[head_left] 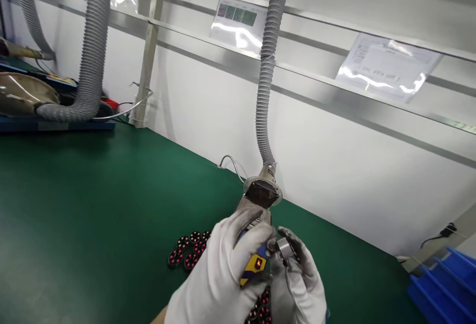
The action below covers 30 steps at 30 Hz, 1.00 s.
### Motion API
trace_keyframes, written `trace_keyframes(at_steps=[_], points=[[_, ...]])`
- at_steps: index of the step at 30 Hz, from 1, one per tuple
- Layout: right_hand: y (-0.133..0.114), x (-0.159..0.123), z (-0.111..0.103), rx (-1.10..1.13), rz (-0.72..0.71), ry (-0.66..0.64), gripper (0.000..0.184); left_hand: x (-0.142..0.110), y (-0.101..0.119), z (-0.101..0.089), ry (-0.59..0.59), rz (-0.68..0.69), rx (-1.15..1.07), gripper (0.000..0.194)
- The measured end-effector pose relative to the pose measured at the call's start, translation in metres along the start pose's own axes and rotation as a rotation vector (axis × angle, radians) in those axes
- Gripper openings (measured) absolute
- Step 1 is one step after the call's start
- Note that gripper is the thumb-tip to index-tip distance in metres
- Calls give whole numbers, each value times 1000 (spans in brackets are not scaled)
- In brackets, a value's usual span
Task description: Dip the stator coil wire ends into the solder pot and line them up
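Note:
Both my hands wear white gloves and meet low in the middle of the view. My left hand (219, 274) is wrapped round a blue and yellow tool handle (256, 264) with a lit red light on it. My right hand (303, 279) pinches a small round silver metal part (284, 248) against the tool's tip. Right behind the hands hangs a grey ribbed extraction hose (267, 71) ending in a metal hood with a dark mesh (261, 193). Several small black discs with red dots (189, 252) lie on the green mat (92, 215), and more of these discs (262, 306) show under my hands.
A second ribbed hose (91, 46) curves down at the far left onto a blue stand with metal hoods (22, 96). Blue plastic bins (444, 284) sit at the lower right. Plastic-sleeved sheets (386, 66) hang on the white back wall's rail.

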State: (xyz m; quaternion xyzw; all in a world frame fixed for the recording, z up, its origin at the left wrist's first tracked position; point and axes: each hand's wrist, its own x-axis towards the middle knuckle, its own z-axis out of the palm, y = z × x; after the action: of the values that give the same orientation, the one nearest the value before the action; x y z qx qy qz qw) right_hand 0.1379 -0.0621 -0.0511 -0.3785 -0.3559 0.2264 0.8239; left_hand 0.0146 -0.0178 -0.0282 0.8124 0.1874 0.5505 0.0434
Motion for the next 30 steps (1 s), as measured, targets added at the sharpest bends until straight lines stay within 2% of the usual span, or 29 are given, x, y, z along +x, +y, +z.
trace_keyframes(at_steps=[2,4,7,10,13,15,18,19,22,24,26,28,30], points=[[-2,-3,5,-87,-5,26,36,-1,-7,-4,-116,24,-22,63],[-2,-5,14,-161,39,21,41,1,-15,-6,-201,54,-101,65],[-1,-8,21,-215,71,8,42,6,-24,-5,-220,22,-198,50],[-5,-6,15,-184,57,-128,41,10,-26,-6,-234,-62,-305,30],[-7,-2,3,-172,-1,-240,28,14,-24,-11,-247,-56,-440,8],[-5,2,-1,-173,-85,-288,16,16,-23,-13,-238,-5,-462,11],[2,6,-4,-110,-190,-299,3,15,-22,-11,-197,61,-381,7],[3,7,-5,-52,-157,-285,2,14,-22,-10,-184,81,-340,8],[4,10,-11,201,92,-158,10,11,-22,-6,-131,146,-221,17],[5,10,-14,282,161,-70,10,10,-24,-5,-77,168,-169,22],[9,9,-14,231,139,-72,20,9,-25,-3,-18,161,-135,22],[15,5,-8,143,155,-128,37,8,-27,-2,44,148,-113,20],[20,1,-1,92,201,-157,40,7,-27,-2,50,110,-119,24]])
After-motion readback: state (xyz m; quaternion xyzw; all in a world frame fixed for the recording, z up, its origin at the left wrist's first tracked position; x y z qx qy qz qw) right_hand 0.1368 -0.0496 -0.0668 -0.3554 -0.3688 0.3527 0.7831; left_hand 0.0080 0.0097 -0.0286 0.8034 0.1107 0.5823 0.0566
